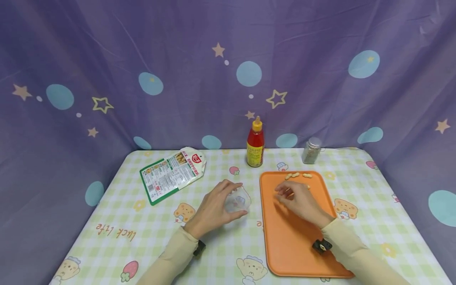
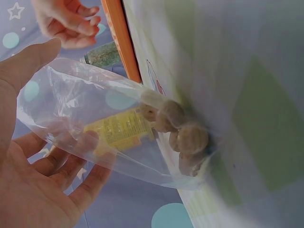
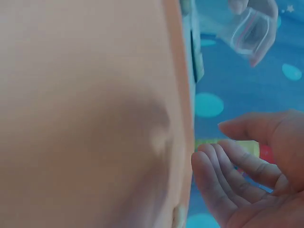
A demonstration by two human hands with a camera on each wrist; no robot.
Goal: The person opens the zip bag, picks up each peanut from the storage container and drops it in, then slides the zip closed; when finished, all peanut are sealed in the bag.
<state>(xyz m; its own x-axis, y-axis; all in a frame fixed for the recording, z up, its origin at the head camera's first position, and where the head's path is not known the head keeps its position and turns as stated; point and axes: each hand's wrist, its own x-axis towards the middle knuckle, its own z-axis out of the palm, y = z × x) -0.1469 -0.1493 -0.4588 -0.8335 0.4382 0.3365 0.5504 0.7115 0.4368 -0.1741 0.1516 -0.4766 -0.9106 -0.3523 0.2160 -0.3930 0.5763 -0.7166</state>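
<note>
My left hand (image 1: 213,206) holds a clear plastic bag (image 1: 239,201) upright left of the tray, thumb and fingers curved round its open mouth. Several unshelled peanuts (image 2: 178,126) lie in the bag's bottom in the left wrist view. Over the orange tray (image 1: 285,253) hovers my right hand (image 1: 301,201), its fingers loosely bent. A gap shows between the right thumb and fingers (image 3: 232,175), with nothing held there. Several more peanuts (image 1: 307,175) lie along the tray's far end; one beside the right hand is partly hidden by it.
A red sauce bottle (image 1: 255,144) with a yellow cap stands behind the tray's left corner. To its right is a small glass spice jar (image 1: 311,151). A green-and-white food packet (image 1: 172,174) lies flat at the back left of the checked tablecloth (image 1: 117,213).
</note>
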